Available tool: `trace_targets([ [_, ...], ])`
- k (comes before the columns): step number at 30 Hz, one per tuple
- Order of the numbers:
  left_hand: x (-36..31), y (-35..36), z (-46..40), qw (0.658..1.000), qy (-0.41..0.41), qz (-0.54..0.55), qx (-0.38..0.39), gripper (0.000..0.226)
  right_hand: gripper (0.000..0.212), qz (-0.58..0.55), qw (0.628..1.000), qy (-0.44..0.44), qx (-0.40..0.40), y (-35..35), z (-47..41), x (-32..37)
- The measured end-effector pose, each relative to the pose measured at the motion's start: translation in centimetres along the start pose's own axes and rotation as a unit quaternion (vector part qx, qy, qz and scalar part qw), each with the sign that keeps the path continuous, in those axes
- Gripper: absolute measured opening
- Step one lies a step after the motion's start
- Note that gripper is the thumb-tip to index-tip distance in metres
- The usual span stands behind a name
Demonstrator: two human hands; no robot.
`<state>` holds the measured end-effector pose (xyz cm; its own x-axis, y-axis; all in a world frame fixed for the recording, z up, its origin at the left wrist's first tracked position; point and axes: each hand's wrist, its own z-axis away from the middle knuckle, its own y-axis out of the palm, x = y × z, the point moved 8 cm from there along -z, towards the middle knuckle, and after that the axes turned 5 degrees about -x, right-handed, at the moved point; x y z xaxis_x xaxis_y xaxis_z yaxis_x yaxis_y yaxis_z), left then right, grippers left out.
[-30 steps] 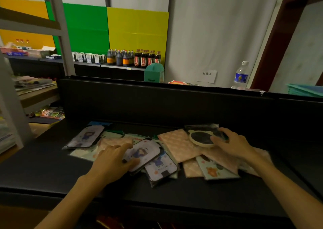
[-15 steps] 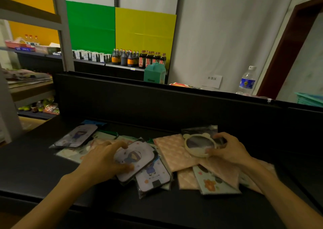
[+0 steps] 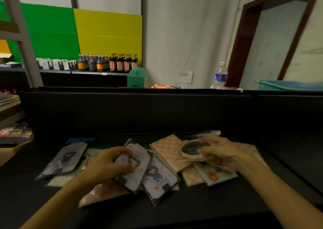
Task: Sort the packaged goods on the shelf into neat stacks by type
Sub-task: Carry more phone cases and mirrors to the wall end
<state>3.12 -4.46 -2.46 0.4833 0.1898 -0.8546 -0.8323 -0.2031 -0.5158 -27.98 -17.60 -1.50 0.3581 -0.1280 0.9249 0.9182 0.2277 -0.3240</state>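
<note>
From the head view, a scatter of flat packaged goods lies across the black shelf [image 3: 201,209], overlapping one another in a loose fan. The left hand [image 3: 104,164] has its fingers [image 3: 120,152] curled around a white phone case with a cartoon figure [image 3: 134,166] — thumb under its near edge, the others over its far edge — and the case sits tilted on top of the pile. Just beside it on the right lies a second cartoon case [image 3: 160,178], and a third [image 3: 65,159] lies further left, apart from the hand. The right hand [image 3: 222,152] pinches a round cream-rimmed mirror in a clear wrapper [image 3: 191,149], fingers closed on its right edge, holding it above a pink quilted packet [image 3: 168,151]. A floral case [image 3: 215,175] lies under that wrist. Behind the shelf's back wall stand dark sauce bottles [image 3: 111,62], a teal carton [image 3: 137,78] and a water bottle [image 3: 220,75].
</note>
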Motion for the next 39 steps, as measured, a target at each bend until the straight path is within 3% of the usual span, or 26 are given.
trace_targets([
  [6,-1.3,-0.2,0.1,0.992,0.036,0.125,-0.006,0.032,0.027,-0.027,0.993,-0.056,-0.097,0.1,3.3,-0.4],
  [14,-3.4,3.8,0.7,0.978,0.060,0.200,0.026,0.036,0.043,-0.054,0.977,-0.125,-0.163,-3.8,8.2,-2.6],
  [21,-7.3,9.5,1.8,0.977,0.088,0.186,0.048,0.038,0.044,-0.088,0.974,-0.143,-0.151,-9.6,10.4,-4.0],
  [39,-22.4,36.6,5.6,0.955,0.089,0.253,0.124,0.044,0.047,-0.083,0.970,-0.128,-0.187,-36.4,15.2,-13.7],
])
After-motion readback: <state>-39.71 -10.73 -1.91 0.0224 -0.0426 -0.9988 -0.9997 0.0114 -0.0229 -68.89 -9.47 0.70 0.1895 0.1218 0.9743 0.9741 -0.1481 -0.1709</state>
